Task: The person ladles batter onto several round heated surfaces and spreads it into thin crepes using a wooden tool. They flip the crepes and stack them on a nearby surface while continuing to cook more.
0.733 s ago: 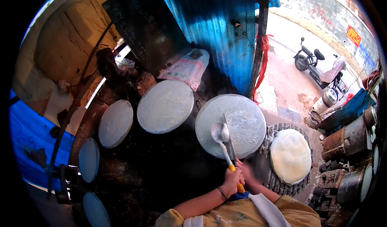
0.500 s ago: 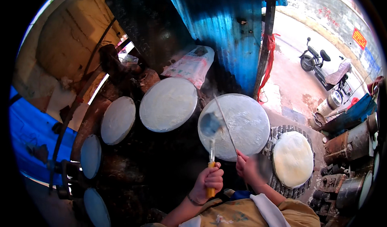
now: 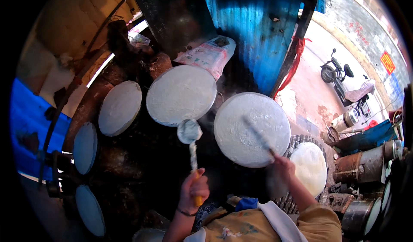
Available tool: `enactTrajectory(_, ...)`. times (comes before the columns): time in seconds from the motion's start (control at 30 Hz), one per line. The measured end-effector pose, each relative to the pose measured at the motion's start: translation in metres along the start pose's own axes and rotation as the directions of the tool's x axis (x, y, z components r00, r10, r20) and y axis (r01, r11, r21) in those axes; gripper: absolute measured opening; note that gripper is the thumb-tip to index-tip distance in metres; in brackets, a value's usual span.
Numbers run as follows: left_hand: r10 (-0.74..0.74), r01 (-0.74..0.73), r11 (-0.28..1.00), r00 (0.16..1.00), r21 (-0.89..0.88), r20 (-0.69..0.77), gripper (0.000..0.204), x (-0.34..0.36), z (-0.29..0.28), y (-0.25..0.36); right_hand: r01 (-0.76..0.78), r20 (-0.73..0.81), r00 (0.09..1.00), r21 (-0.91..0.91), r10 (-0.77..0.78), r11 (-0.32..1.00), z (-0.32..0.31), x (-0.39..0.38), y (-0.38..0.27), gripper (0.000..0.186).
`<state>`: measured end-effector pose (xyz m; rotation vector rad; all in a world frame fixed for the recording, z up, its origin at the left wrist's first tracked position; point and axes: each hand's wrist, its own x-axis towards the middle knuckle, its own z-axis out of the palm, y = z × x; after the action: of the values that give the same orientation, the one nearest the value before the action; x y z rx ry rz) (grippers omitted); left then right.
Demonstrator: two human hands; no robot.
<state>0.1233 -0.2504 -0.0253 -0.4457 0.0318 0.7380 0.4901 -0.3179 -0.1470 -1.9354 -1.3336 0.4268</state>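
Observation:
My left hand (image 3: pixel 193 189) is closed around the yellow handle of a ladle (image 3: pixel 189 132). The ladle's batter-smeared bowl hangs by the front edge of a round white-coated griddle plate (image 3: pixel 180 95). In my right hand (image 3: pixel 283 169) is a thin stick (image 3: pixel 257 133), blurred by motion, slanting over another white-coated round plate (image 3: pixel 234 117). A pale round flatbread (image 3: pixel 310 166) lies on a dark ribbed rack (image 3: pixel 287 202), just right of my right hand and partly behind my forearm.
More round pale plates curve away to the left, among them an upright-looking one (image 3: pixel 120 108). Behind the middle plates lies a pink-and-white plastic bag (image 3: pixel 206 57) beside a blue corrugated sheet (image 3: pixel 254 31). Metal cans (image 3: pixel 361 164) stand at the right; a scooter (image 3: pixel 344 78) is parked outside.
The ladle has swung left from over the right plate to the edge of the middle one. My right hand has moved right, its stick now lying lower across the right plate.

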Motion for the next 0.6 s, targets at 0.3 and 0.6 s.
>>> enactTrajectory(0.3, 0.302, -0.302, 0.953, 0.941, 0.019, -0.152, 0.017, -0.129, -0.018, 0.066, -0.359, -0.079, 0.789, 0.746, 0.61, 0.561, 0.035, 0.031, -0.011, 0.022)
enactTrajectory(0.6, 0.606, -0.588, 0.791, 0.791, -0.17, 0.083, 0.017, -0.243, 0.041, 0.161, -0.402, 0.201, 0.846, 0.849, 0.494, 0.344, 0.164, -0.018, -0.197, 0.026)
